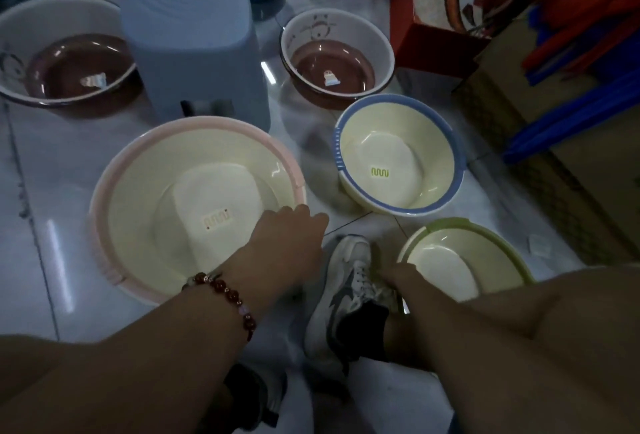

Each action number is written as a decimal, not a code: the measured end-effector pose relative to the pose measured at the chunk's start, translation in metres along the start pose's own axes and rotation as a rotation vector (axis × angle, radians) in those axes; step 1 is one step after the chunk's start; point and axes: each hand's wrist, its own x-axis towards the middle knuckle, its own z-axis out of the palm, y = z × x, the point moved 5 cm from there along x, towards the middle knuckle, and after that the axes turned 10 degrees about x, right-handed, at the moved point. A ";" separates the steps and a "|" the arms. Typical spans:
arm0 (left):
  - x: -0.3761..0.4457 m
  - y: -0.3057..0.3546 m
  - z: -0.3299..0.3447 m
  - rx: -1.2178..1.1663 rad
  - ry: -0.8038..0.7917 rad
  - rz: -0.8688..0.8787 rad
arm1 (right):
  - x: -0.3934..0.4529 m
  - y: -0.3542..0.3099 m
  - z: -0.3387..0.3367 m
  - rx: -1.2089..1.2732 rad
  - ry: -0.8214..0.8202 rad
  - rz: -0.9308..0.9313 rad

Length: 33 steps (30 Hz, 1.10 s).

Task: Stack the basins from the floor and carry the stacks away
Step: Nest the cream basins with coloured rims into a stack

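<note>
No writing can be read anywhere. The pink-rimmed basin [197, 205] carries a small orange zigzag sticker on its cream bottom, and the blue-rimmed basin [398, 153] has a like mark in green; neither shows letters. Both stand on the white tiled floor [41, 226], as does the green-rimmed basin [464, 253], whose near half is cut off behind the right forearm. Two brown-bottomed basins sit farther back, the left one [65, 56] with a crumpled label too blurred to make out, the right one [336, 56] with a small sticker and a cartoon drawing on its white wall. A grey-blue plastic stool [194, 42] stands between them, blurred.

The left hand [287, 239], a red bead bracelet [225, 295] on its wrist, reaches over the pink-rimmed basin's near right rim; its fingers are turned away, so the grip cannot be told. The right hand [394, 276] lies at the green-rimmed basin's left rim, beside a white sneaker [346, 288]; its fingers are hidden, and whether it holds the rim cannot be told.
</note>
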 end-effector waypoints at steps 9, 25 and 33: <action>0.007 0.002 -0.002 0.002 -0.047 0.057 | 0.004 0.014 -0.044 0.086 0.117 -0.013; -0.018 -0.031 -0.010 0.015 -0.151 -0.018 | -0.126 0.115 -0.176 0.631 0.714 0.005; -0.045 -0.051 0.001 -0.083 -0.199 -0.085 | -0.211 0.056 -0.199 0.301 0.916 -0.293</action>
